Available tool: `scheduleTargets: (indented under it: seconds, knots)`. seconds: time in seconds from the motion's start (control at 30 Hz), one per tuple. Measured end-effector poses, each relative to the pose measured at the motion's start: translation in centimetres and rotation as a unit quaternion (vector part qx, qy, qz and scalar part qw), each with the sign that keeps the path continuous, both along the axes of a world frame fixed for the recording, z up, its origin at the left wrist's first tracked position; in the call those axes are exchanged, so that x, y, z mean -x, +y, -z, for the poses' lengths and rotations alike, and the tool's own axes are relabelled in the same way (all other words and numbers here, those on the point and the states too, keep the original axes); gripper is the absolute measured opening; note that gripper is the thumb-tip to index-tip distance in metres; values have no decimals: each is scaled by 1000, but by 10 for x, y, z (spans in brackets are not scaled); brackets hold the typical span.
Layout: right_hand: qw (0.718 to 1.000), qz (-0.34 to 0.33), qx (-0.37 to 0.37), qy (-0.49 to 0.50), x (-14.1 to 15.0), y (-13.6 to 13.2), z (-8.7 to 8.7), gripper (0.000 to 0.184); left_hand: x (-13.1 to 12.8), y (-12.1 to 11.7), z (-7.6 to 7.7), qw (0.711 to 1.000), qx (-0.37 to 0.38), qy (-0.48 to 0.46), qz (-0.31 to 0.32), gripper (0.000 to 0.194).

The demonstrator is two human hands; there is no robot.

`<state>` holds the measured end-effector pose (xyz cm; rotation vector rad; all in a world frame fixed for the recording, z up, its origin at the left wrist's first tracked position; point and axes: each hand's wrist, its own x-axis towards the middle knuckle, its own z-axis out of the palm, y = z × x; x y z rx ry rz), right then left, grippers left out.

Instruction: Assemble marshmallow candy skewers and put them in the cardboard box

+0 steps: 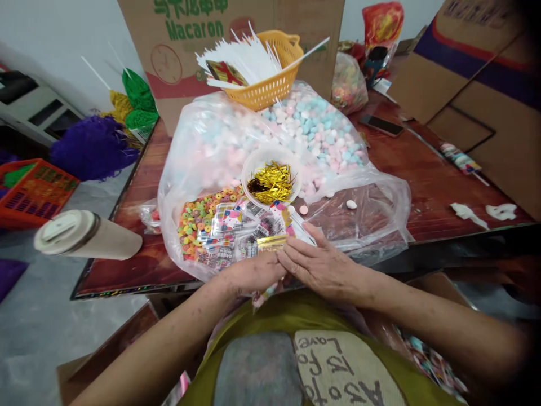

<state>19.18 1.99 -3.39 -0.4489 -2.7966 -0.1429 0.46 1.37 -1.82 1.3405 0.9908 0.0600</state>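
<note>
— What are the hands on?

— Both meet at the near tabletop (426,186) edge. The left hand (253,273) is curled, fingers pinched on a small pastel-wrapped packet (265,293) that pokes out beneath it. The right hand (323,265) lies flat, fingers together, touching the left.

— How does the packet look?

— Slim, pink and pale blue, mostly hidden.

— Around them?

— Just beyond, a gold foil strip (273,242) on printed sachets (236,231), colourful ring candies (198,217), and a bowl of gold twist ties (271,181), all on a clear plastic bag (372,214).
</note>
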Motion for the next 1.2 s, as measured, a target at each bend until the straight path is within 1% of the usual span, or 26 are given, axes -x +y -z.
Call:
scheduleTargets:
  seconds: [0.1,0.17,0.2,0.23,0.27,0.3,0.33,0.37,0.4,0.43,0.47,0.5,0.53,0.57,0.6,0.63,0.67,0.7,0.73,0.8,0.87,0.93,1.0,1.1,1.13,1.2]
  knots:
    - [1000,-11,-25,-2,2,-2,-2,27,10,3,1,991,90,-80,59,28]
    - [999,-21,-35,11,5,-1,-5,22,18,8,-1,983,114,-116,84,30]
    - [1000,-18,-22,12,8,0,-6,21,21,11,-3,981,109,-124,103,29]
    - [1000,-3,22,10,11,1,-6,19,22,13,-6,982,79,-118,127,27]
    - [996,24,86,6,14,3,-6,17,23,15,-8,985,14,-88,147,25]
    - [987,58,151,1,18,5,-5,16,22,15,-10,984,-85,-31,157,22]
    - [970,90,227,0,22,8,-3,17,21,15,-11,966,-205,48,153,19]
    - [941,118,317,5,25,11,-3,19,19,13,-12,926,-327,132,139,18]
    - [899,138,415,16,28,16,-3,23,18,10,-11,870,-434,200,121,18]
    - [845,145,515,26,30,22,-4,28,18,7,-9,815,-516,242,105,18]
    - [782,136,608,27,31,30,-7,31,19,3,-7,772,-574,258,90,19]
    - [720,122,683,21,32,41,-11,33,22,0,-3,749,-608,255,72,20]
    - [685,115,720,15,32,54,-15,34,25,-2,1,746,-619,242,38,20]
    - [693,118,711,9,33,68,-19,34,29,-4,5,763,-608,220,-16,21]
    - [736,138,663,6,35,84,-21,33,33,-5,10,796,-569,192,-84,22]
    - [789,194,583,22,38,99,-22,32,36,-5,14,834,-504,158,-162,22]
    - [835,252,488,19,43,114,-20,30,39,-5,18,867,-422,116,-238,23]
    - [864,302,402,-5,50,126,-16,25,41,-3,21,890,-332,70,-305,24]
    - [872,327,364,-23,58,136,-9,19,42,-2,23,899,-249,26,-360,24]
    - [871,348,344,-55,74,148,6,11,43,1,23,889,-126,-36,-438,25]
    - [867,346,356,-49,84,155,18,10,43,4,20,865,-55,-68,-494,26]
    - [873,328,361,-9,86,162,21,10,43,6,16,840,-10,-86,-536,27]
    - [880,295,369,50,80,170,15,12,42,10,12,824,11,-113,-554,27]
    - [875,259,392,118,68,173,-6,20,36,18,7,825,22,-180,-535,24]
    - [871,257,399,130,64,169,-14,23,32,21,5,826,28,-203,-525,24]
    - [857,240,431,149,56,150,-26,27,26,23,-1,821,33,-242,-516,25]
